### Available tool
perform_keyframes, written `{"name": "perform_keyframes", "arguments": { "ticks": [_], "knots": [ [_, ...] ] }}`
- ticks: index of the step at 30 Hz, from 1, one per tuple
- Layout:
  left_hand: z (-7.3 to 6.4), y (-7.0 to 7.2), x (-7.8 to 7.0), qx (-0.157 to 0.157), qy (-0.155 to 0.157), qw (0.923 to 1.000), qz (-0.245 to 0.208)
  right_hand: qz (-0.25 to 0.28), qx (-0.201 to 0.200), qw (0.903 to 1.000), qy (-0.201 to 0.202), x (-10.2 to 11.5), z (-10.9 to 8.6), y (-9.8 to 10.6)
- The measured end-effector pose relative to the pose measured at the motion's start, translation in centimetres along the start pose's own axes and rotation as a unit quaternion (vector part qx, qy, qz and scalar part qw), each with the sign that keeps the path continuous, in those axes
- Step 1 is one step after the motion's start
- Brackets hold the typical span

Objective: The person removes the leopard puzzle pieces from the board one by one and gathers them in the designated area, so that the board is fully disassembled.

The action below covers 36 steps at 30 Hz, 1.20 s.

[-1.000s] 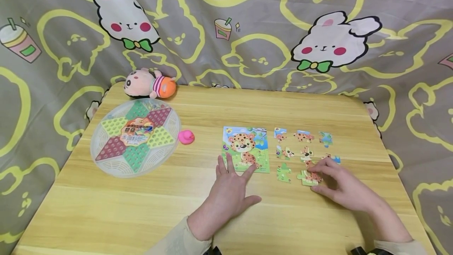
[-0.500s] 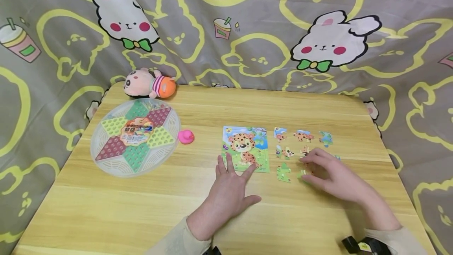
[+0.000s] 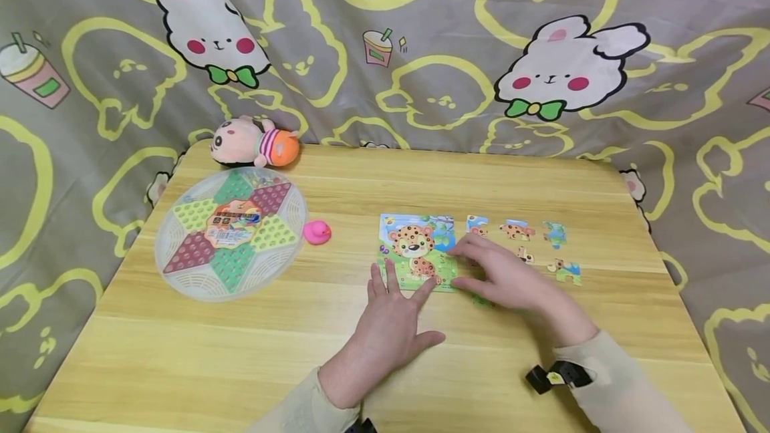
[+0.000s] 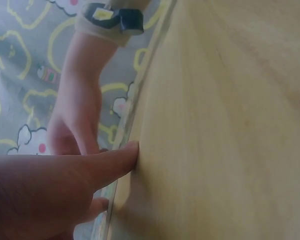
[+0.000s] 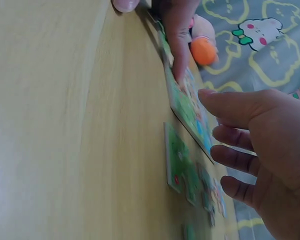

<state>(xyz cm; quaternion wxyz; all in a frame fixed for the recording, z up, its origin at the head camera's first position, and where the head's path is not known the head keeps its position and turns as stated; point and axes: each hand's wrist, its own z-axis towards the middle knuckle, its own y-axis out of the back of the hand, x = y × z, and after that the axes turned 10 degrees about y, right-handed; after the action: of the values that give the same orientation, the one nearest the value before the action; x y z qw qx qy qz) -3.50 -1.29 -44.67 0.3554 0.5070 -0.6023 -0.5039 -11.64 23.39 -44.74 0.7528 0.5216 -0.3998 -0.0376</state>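
A square puzzle board (image 3: 444,262) with a spotted leopard cub printed on it lies on the table. My left hand (image 3: 385,333) rests on its lower edge, fingers spread and straight. At the board's right edge is my right hand (image 3: 511,276), with thumb and fingertips apart. In the right wrist view that right hand (image 5: 285,135) has loosely bent fingers and nothing between them. Loose jigsaw pieces lie right of the board, among them a leopard-back piece (image 3: 517,230), a blue-green piece (image 3: 555,234) and a green piece (image 5: 177,157). The right hand and forearm hide some of them.
A round Chinese checkers board (image 3: 231,232) lies on the left of the wooden table (image 3: 210,353). Beside it sits a pink toy duck (image 3: 317,232), and a plush doll (image 3: 255,143) lies behind. A patterned curtain (image 3: 337,39) hangs along the table's back edge.
My right hand has moved left from the lower middle loose pieces to the puzzle board's right edge, now covering pieces that showed before. The left hand has stayed in place.
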Motion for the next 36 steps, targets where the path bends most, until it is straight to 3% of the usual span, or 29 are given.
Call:
{"name": "perform_keyframes", "arguments": {
  "ticks": [9, 21, 29, 36],
  "knots": [
    [0.0, 0.0, 0.0, -0.004, -0.003, 0.9998, 0.018, -0.003, 0.016, 0.9998, 0.008, -0.3, 1.5, -0.7],
    [-0.1, -0.2, 0.2, -0.022, -0.011, 0.9996, 0.016, 0.009, 0.025, 0.9997, 0.002, -0.5, 1.8, -1.2],
    [-0.1, -0.3, 0.1, -0.019, 0.017, 0.9992, -0.031, 0.006, 0.024, 0.9996, -0.009, -0.3, 1.8, -1.4],
    [-0.1, -0.1, 0.2, -0.009, 0.025, 0.9996, -0.012, -0.002, 0.026, 0.9996, -0.01, -0.2, 2.0, -1.3]
  ]
}}
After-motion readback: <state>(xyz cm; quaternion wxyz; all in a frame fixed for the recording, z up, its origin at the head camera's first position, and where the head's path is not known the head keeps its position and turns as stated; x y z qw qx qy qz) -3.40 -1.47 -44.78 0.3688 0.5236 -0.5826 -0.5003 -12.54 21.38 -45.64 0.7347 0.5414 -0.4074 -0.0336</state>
